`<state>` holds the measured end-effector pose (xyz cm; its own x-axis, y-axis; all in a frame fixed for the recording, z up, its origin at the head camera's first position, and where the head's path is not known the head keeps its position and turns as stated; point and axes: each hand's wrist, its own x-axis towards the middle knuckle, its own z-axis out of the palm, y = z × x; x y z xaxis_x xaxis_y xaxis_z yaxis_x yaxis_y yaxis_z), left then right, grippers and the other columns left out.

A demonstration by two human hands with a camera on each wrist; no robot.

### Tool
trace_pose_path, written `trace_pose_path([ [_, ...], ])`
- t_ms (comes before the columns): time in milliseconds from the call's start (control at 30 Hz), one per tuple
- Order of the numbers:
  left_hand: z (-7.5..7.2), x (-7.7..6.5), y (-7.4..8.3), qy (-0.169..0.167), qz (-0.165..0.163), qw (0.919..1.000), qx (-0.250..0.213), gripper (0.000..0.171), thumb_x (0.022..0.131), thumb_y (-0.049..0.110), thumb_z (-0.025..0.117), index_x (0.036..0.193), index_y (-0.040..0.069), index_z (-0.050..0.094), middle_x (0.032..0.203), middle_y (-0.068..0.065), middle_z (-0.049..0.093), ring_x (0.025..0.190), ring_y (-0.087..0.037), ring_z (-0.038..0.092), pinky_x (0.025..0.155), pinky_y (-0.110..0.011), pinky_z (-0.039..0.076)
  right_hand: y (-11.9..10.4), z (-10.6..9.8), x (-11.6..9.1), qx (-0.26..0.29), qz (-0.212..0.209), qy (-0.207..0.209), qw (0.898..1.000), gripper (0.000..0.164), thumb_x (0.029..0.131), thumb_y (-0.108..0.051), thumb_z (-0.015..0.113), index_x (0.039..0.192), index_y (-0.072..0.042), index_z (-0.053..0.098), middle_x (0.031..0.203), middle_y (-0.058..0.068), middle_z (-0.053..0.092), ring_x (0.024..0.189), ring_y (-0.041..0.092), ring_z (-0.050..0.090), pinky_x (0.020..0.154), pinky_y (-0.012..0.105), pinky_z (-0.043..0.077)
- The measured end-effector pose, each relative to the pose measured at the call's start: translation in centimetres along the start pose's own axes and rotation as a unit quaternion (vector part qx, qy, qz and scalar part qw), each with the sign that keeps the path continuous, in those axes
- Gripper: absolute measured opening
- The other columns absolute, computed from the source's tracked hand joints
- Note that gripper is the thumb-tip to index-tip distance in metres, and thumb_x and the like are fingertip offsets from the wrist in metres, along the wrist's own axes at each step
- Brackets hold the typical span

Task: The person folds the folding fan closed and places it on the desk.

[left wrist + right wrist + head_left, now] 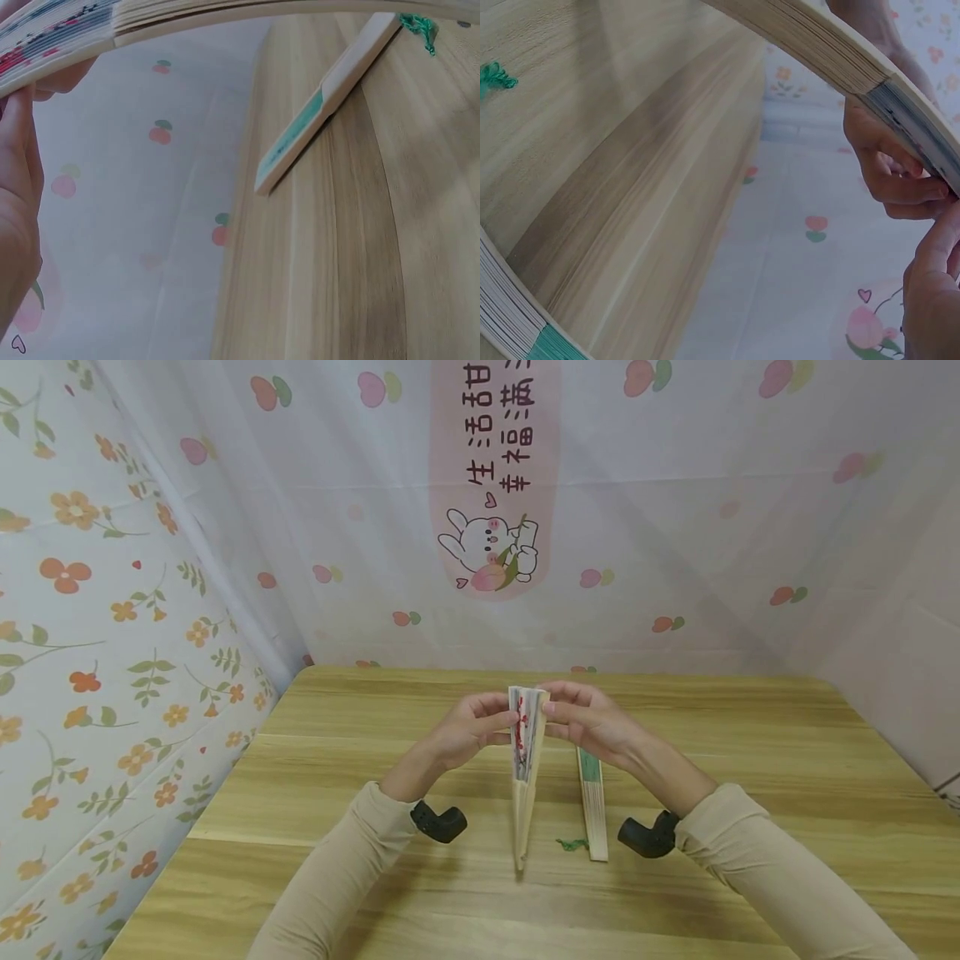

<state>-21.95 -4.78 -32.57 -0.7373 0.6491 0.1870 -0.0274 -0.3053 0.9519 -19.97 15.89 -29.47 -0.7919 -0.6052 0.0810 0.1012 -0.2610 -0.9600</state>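
Note:
A folding fan (523, 752) with wooden ribs and a white-grey leaf printed with red blossoms is held upright, spread a little at its top. My left hand (480, 727) pinches its left outer edge near the top between thumb and fingers. On the opposite edge, my right hand (596, 722) grips the fan at about the same height. Its narrow pivot end points down over the table. In the right wrist view both the left hand (892, 169) and right hand (934, 292) meet at the leaf. A second, folded fan (594, 814) with a green leaf lies right of it.
The wooden table (300, 860) runs back to a white printed curtain (637, 527). A flowered curtain (135, 693) hangs along the left side. Beside the folded fan's lower end lies its green tassel (572, 844). Dark wrist cameras (648, 835) stick out from both sleeves.

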Motion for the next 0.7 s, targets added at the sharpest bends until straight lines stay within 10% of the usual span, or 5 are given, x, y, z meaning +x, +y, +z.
trace_pose_path([
  [700,0.67,0.32,0.36,0.046,-0.016,0.9986,0.019,0.021,0.090,-0.004,0.044,0.107,-0.005,0.055,0.093,-0.001,0.060,0.086,-0.014,0.057,0.084,-0.039,0.046,0.10,0.22,0.00,-0.007,0.008,0.042,0.999,0.017,0.090,-0.008,0.051,0.107,-0.009,0.052,0.104,0.003,0.053,0.096,0.016,0.052,0.087,0.032,0.044],
])
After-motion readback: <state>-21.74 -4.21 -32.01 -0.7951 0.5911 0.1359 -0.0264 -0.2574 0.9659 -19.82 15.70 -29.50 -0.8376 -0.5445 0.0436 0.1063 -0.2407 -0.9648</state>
